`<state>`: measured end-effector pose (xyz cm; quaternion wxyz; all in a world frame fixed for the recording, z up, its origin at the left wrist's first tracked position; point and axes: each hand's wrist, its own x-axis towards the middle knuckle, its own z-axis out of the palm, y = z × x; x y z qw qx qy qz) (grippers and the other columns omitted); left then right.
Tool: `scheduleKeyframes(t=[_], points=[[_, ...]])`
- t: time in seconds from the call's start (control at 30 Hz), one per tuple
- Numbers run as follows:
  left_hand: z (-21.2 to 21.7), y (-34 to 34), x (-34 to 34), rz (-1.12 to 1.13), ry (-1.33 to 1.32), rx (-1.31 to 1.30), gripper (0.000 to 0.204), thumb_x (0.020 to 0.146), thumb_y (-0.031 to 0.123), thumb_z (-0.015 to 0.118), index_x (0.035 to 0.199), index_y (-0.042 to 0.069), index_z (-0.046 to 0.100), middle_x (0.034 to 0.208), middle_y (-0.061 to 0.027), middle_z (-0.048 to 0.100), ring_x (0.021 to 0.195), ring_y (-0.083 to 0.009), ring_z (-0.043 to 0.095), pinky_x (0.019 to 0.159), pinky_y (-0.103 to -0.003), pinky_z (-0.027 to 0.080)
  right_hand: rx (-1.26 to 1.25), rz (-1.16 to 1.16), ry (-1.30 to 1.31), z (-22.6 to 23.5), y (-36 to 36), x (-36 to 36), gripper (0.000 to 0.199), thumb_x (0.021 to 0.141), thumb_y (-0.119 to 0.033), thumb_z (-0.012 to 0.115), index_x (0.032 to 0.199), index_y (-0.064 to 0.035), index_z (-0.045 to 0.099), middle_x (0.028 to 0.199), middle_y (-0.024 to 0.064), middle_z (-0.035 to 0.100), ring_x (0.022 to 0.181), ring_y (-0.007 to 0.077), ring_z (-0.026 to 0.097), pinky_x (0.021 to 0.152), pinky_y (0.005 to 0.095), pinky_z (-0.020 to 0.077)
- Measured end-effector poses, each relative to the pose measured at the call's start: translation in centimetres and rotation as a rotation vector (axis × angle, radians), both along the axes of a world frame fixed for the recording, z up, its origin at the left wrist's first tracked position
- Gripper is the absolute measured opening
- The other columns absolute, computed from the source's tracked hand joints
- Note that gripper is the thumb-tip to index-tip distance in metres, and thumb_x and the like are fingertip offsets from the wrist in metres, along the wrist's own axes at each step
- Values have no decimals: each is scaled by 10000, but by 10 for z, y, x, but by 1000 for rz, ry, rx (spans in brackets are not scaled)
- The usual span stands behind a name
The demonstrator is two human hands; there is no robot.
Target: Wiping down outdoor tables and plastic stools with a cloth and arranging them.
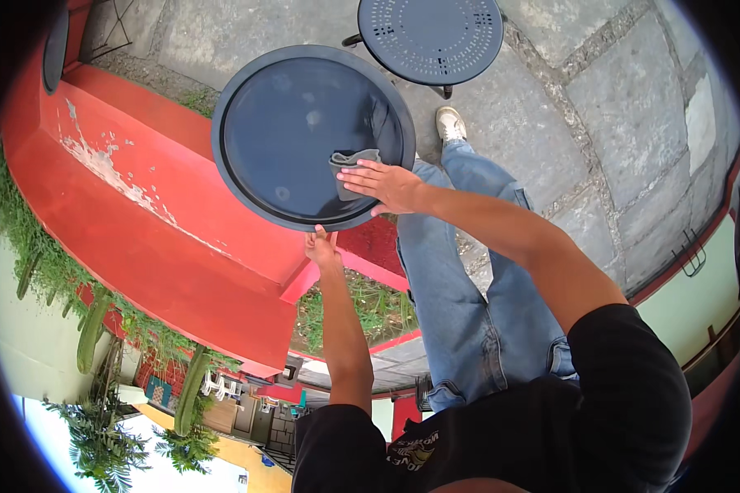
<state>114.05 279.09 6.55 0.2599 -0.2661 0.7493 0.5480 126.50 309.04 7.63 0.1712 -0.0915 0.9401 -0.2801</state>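
The right hand (390, 185) lies flat, fingers together, pressing a grey cloth (352, 160) on the round dark table top (296, 131). The left hand (322, 244) grips the table's near rim. A perforated round stool (430, 37) stands just beyond, on the stone pavement (551, 107).

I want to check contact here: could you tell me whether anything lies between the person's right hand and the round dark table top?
Yes: a folded grey cloth lies under the right hand on the round dark table top. The left hand grips the rim directly.
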Motion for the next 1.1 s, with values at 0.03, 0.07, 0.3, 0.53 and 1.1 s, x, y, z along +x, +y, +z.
scheduleKeyframes(t=[0.03, 0.07, 0.3, 0.53, 1.1], points=[[-6, 23, 18, 18, -28, -5, 255, 948, 141, 829, 1092, 126, 619, 1077, -15, 711, 988, -218, 741, 863, -436, 671, 59, -9, 29, -17, 5, 11, 899, 1026, -646, 507, 1707, -135, 217, 1805, 6, 102, 1661, 177, 68, 1366, 435, 29], [-4, 16, 10, 12, -44, -39, 255, 955, 152, 823, 1100, 140, 615, 1086, 0, 704, 1006, -207, 734, 876, -434, 663, 89, -13, 99, -17, 9, 1, 849, 1039, -633, 496, 1705, -170, 245, 1804, -30, 109, 1659, 149, 63, 1367, 436, 14], [7, 27, 11, 13, -93, -14, 327, 995, 137, 764, 1300, 175, 653, 1075, 72, 678, 1012, -108, 679, 854, -389, 652, 130, -462, 272, -24, 85, -130, 734, 1080, -474, 515, 1694, -161, 265, 1779, 2, 221, 1637, 197, 195, 1352, 439, 149], [3, 12, 4, 40, -58, 33, 229, 993, 123, 773, 969, 189, 555, 955, 57, 640, 930, -109, 670, 821, -407, 676, -89, -402, 250, -9, 39, -72, 636, 965, -65, 540, 1595, -93, 452, 1715, 31, 379, 1586, 198, 347, 1324, 387, 279], [140, 271, 151, -843, 243, 209, 231, 1021, -43, 583, 1235, 5, 654, 1278, -153, 651, 1156, -262, 672, 911, -337, 572, -142, -1517, 95, 63, 294, 47, 351, 1042, -97, 561, 1365, 1, 657, 1158, 174, 754, 986, 232, 709, 862, 354, 560]])
